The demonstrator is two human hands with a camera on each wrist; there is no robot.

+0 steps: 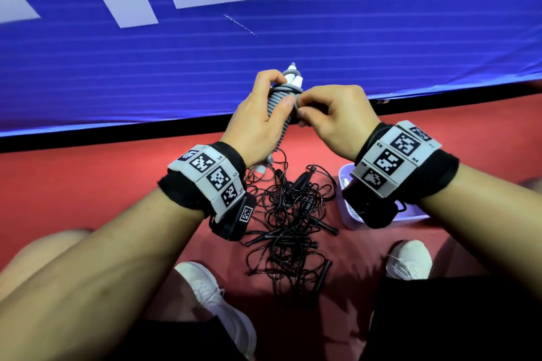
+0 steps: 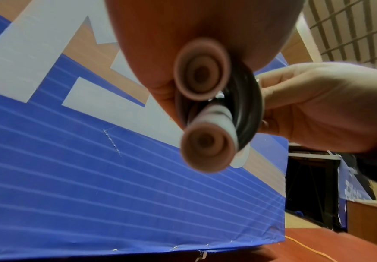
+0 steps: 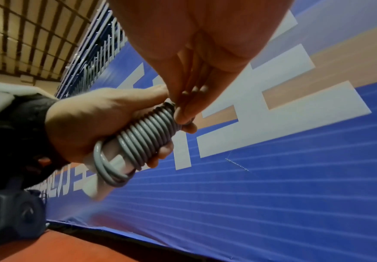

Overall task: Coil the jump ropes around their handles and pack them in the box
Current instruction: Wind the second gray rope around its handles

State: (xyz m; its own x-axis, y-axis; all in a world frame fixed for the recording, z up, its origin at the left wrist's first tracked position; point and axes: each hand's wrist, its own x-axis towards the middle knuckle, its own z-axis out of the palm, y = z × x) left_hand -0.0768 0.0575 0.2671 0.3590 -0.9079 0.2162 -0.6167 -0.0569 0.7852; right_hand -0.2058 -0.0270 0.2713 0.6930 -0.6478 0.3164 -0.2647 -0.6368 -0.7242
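Rope bundle (image 1: 282, 108) upright in left hand (image 1: 258, 123), handles (image 1: 293, 75) pointing up

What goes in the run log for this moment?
left hand grips grey rope coiled on white handles | right hand pinches top wrap | black ropes tangled on floor | box nearby

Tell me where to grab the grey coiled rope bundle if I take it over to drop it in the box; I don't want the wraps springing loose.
Grip the grey rope bundle around its wrapped middle, fingers closing across the coils from the side, as the left hand does. The right hand pinches the last turn near the top, so cover that end too. The white handles poke out beyond the coils; holding those alone leaves the wraps free.
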